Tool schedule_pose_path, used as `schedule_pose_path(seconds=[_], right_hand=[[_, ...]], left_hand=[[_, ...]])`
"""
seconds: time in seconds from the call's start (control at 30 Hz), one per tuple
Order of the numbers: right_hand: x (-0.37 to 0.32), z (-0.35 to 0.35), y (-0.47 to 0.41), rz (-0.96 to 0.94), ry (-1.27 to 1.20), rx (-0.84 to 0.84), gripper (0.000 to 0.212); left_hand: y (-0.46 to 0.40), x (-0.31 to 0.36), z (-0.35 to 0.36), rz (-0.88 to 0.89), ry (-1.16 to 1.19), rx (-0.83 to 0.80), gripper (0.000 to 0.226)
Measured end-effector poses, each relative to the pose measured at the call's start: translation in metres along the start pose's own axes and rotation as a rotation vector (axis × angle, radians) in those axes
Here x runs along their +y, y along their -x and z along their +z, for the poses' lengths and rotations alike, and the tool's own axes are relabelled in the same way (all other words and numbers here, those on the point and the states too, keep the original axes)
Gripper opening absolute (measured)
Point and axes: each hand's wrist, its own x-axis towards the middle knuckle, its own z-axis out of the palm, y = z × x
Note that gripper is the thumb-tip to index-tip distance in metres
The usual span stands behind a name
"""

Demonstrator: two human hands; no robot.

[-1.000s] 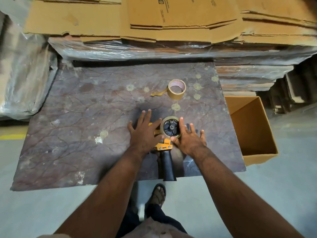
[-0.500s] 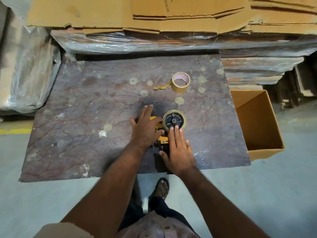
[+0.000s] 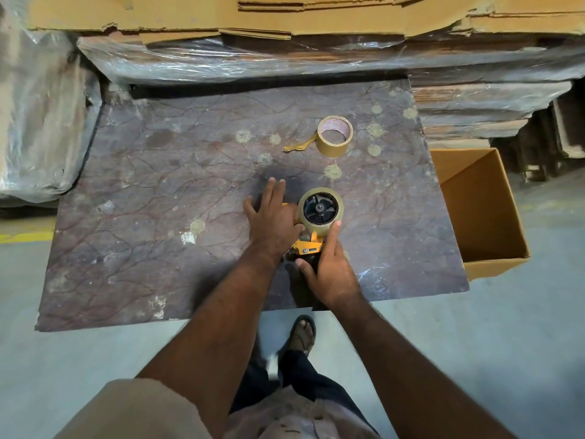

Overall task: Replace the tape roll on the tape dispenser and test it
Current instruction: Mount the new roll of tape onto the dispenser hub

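A yellow and black tape dispenser lies on the marbled slab near its front edge. A nearly used-up roll sits on its black hub. My left hand lies flat over the dispenser's left side, fingers spread. My right hand wraps the handle, its forefinger stretched up against the roll's lower right rim. A fuller brown tape roll stands further back, with a crumpled loose tail trailing left.
An open cardboard box stands on the floor at the slab's right edge. Plastic-wrapped stacks of flattened cartons rise behind and to the left. My sandalled foot is under the slab's front edge.
My right hand slid back from beside the roll onto the handle and closed around it, forefinger now on the roll. My left hand stayed on the dispenser's left side.
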Motion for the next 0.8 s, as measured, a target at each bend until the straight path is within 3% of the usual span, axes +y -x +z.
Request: schedule_pose_path(seconds=[0.23, 0.53, 0.6, 0.67, 0.73, 0.8], right_hand=[[-0.017, 0.004, -0.002, 0.115, -0.024, 0.03, 0.108], [-0.011, 0.005, 0.001, 0.087, -0.08, 0.066, 0.111], [-0.007, 0.003, 0.001, 0.067, -0.241, 0.072, 0.106], [-0.001, -0.005, -0.002, 0.14, -0.516, 0.059, 0.07], [0.008, -0.023, -0.004, 0.301, -0.808, -0.078, 0.039], [0.024, -0.046, -0.004, 0.452, -0.984, -0.281, 0.058]], left_hand=[[0.014, -0.008, 0.003, 0.027, 0.032, 0.069, 0.014], [0.02, -0.015, 0.002, 0.042, 0.068, 0.114, 0.008], [0.02, -0.017, 0.004, 0.058, 0.086, 0.136, 0.011], [0.018, -0.021, 0.008, 0.083, 0.142, 0.15, 0.013], [0.015, -0.023, 0.009, 0.08, 0.22, 0.139, 0.013], [0.013, -0.023, 0.008, 0.053, 0.264, 0.113, 0.013]])
